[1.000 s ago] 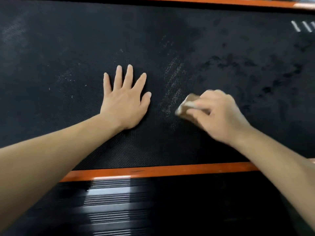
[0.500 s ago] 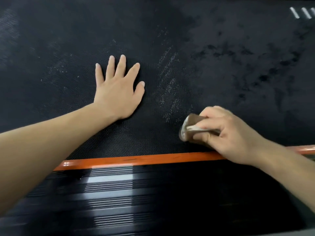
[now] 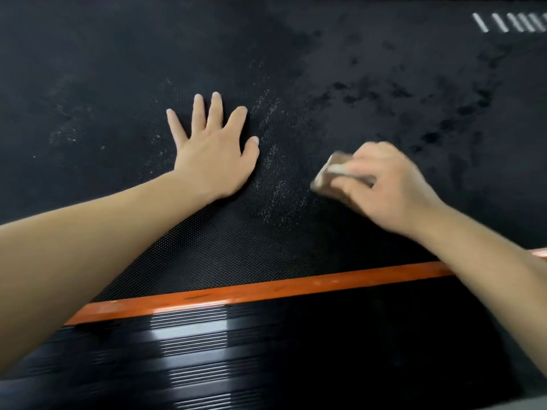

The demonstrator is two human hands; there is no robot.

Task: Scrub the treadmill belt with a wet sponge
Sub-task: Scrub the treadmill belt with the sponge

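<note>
Head view. Left hand (image 3: 214,155) lies flat on the treadmill belt (image 3: 118,69), palm down, fingers straight and spread, holding nothing. Right hand (image 3: 390,184) has its fingers curled over a brownish sponge (image 3: 327,177), pressed to the belt just right of centre. Hand and sponge are blurred, so the exact grip cannot be read.

Surface: dark wet blotches (image 3: 414,99) cover the belt to the right of the sponge. A pale dusty streak (image 3: 272,173) runs between the two hands and looks unscrubbed. Fainter specks lie left of the left hand. On the near side, an orange strip (image 3: 266,288) borders the belt, then a ribbed side rail (image 3: 266,350).

Judgement: scrubbing is under way. The right portion is wetted; centre and left are not yet done.

Risks:
- The belt may creep under a hard stroke. The flat left hand appears to brace it, and lifting it would likely free the belt.
- The left palm rests where water is due, and could slip on wet rubber.
- Strokes towards the near edge could push dirty water onto the orange strip and under the belt edge.
- The sponge could catch on the belt texture and twist out of the fingers.
- The streak lies close to the left thumb and may be skipped unless that hand shifts.
</note>
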